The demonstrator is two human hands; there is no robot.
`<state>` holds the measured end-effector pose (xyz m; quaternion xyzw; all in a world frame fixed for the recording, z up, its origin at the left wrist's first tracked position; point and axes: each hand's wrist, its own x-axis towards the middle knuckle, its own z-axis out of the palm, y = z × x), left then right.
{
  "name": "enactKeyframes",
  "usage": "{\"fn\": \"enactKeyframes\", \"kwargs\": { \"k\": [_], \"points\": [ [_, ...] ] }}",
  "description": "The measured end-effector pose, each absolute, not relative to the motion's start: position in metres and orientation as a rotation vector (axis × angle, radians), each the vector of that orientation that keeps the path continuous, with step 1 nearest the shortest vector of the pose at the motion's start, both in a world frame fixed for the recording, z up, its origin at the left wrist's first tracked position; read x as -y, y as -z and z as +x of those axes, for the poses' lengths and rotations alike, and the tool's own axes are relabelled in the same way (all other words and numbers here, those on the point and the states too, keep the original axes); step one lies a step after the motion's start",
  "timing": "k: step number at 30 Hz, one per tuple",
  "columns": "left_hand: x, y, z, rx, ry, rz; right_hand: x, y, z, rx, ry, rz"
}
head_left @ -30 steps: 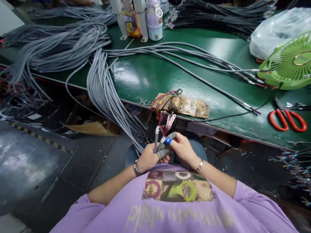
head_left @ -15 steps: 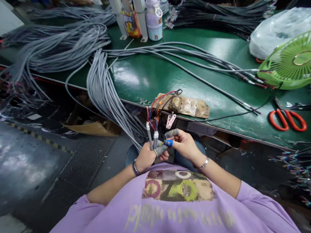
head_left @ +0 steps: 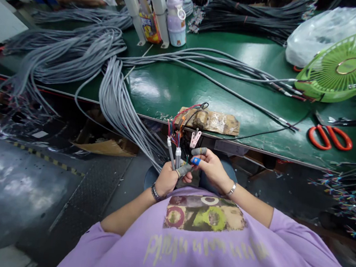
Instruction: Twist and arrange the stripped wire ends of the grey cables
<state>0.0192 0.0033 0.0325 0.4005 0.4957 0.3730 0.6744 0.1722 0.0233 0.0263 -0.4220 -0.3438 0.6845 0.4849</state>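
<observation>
Green bench (head_left: 157, 90) | left hand (head_left: 166, 179) clear of edge, holding cables (head_left: 177, 161)

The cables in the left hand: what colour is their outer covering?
Grey; the cables in the left hand show best in the head view.

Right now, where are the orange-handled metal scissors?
In the head view, the orange-handled metal scissors lie at right on the glossy green tabletop, just below the round light-green fan.

Loaded green table (head_left: 166, 93), viewed from above.
Upper left: grey cables (head_left: 77, 54); top centre: bottle (head_left: 177, 23), black cables (head_left: 246, 20); upper right: plastic bag (head_left: 319, 36), green fan (head_left: 348, 66); right: orange-handled scissors (head_left: 325, 129); centre: wooden board (head_left: 227, 124).
</observation>
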Motion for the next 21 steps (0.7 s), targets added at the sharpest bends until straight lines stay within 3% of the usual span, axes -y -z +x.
{"fn": "enactKeyframes", "kwargs": {
  "k": [11,21],
  "points": [
    [-0.023,-0.057,0.021,-0.974,-0.836,0.766,-0.071,-0.027,0.182,0.657,-1.962,-0.934],
    [-0.033,-0.050,0.026,-0.954,-0.818,0.761,-0.077,-0.031,0.168,0.488,-1.936,-0.782]
  ]
}}
